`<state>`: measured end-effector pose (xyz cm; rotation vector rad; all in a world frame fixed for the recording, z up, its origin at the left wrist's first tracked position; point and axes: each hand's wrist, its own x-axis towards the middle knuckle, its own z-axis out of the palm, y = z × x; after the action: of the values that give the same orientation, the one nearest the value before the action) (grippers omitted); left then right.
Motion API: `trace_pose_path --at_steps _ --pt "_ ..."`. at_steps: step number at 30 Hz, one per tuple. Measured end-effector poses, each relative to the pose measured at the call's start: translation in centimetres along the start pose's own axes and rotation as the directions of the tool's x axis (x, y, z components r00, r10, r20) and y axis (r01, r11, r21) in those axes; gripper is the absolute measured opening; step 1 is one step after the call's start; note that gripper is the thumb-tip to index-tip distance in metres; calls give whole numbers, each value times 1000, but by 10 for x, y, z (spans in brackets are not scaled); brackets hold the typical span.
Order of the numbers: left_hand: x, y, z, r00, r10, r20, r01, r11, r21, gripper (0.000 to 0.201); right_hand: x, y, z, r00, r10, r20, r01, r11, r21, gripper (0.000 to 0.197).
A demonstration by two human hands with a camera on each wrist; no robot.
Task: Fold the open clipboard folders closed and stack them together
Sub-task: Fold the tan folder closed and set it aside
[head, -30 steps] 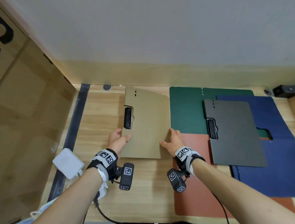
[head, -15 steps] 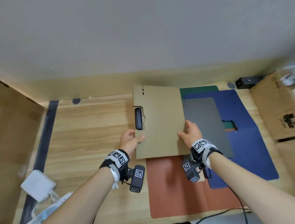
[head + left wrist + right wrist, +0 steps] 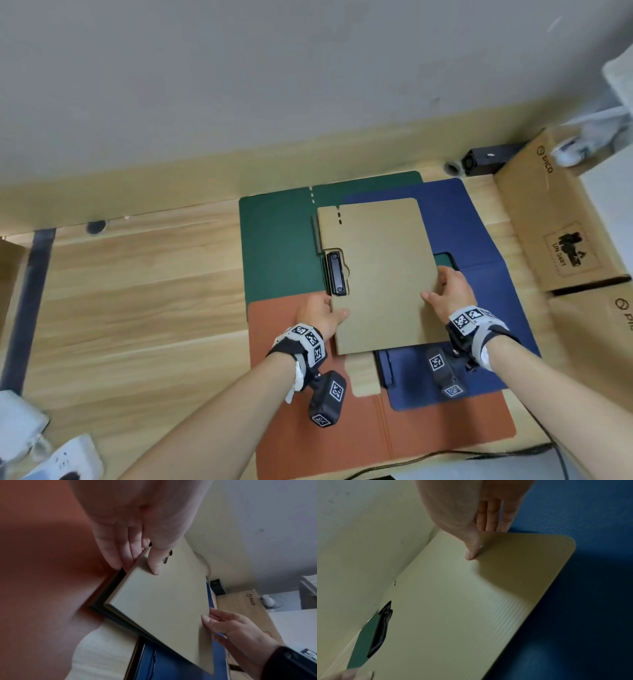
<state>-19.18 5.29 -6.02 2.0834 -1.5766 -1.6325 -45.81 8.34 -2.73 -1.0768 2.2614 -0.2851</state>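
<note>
A closed tan clipboard folder (image 3: 376, 270) (image 3: 164, 597) (image 3: 457, 604) with a black clip (image 3: 335, 274) is held over the grey closed folder, of which only a thin edge (image 3: 315, 236) shows. My left hand (image 3: 322, 317) (image 3: 137, 555) pinches its left edge, thumb on top and fingers beneath. My right hand (image 3: 448, 291) (image 3: 481, 534) pinches its right edge the same way. Beneath lie the open green folder (image 3: 277, 246), open blue folder (image 3: 479, 274) (image 3: 590, 601) and open orange folder (image 3: 291, 411) (image 3: 42, 574).
Brown cardboard boxes (image 3: 555, 222) stand at the right edge of the wooden desk (image 3: 137, 308). A small black device (image 3: 486, 161) sits at the back right. White objects (image 3: 51, 455) lie at the near left, and a black cable (image 3: 479, 455) runs along the front.
Both hands have carried the tan folder rightward from the bare desk, over the orange and green folders, and it now covers the grey folder. The head view has turned right.
</note>
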Motion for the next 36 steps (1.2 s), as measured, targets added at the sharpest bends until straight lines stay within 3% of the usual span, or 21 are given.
trace_pose_path --at_steps 8,14,19,22,25,30,34,36 --pt "-7 13 0 996 -26 -83 42 979 200 41 18 3 4 997 -62 36 62 998 -4 54" --pt "-10 17 -2 996 -55 -77 75 953 294 44 21 2 11 995 -46 93 52 996 -67 60" --pt "-14 20 0 976 -147 -159 174 971 167 64 23 3 14 994 -31 103 41 995 -96 55" --pt "-10 19 -4 978 -195 -77 200 978 57 45 24 2 16 995 -13 95 24 993 -115 56" --pt "-6 13 -7 974 -225 18 226 973 -56 38 23 -3 17 995 19 101 -4 990 -142 58" --pt "6 -24 -4 981 -184 65 191 974 -125 81 13 -8 17 996 -6 88 18 991 -136 55" --pt "-11 -30 -28 983 -185 6 182 961 -208 73 -6 -24 24 997 -51 58 57 993 -102 55" --pt "-20 -33 -46 983 -181 -26 169 956 -239 53 -16 -38 32 997 -70 46 73 994 -78 54"
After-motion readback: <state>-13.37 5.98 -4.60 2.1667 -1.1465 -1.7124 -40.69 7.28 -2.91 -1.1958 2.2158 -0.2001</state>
